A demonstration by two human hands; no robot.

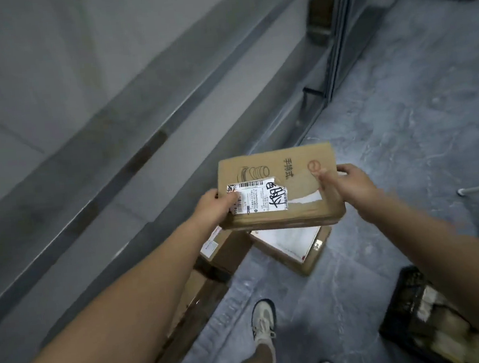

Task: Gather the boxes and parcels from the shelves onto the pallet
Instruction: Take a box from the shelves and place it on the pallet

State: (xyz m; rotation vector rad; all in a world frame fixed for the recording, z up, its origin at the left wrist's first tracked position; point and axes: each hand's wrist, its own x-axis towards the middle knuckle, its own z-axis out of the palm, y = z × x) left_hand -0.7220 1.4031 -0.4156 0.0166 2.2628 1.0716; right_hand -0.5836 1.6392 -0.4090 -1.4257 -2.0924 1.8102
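Both hands (214, 210) gripping flat box (280, 189), parcels (291, 249) below, black crate (420, 310) right

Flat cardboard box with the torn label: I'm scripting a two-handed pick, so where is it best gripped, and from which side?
Take the box by its two short ends, one hand coming in from each side, thumb on top. It is wide, thin and held about level, so end grips should balance it, as the left hand and right hand show.
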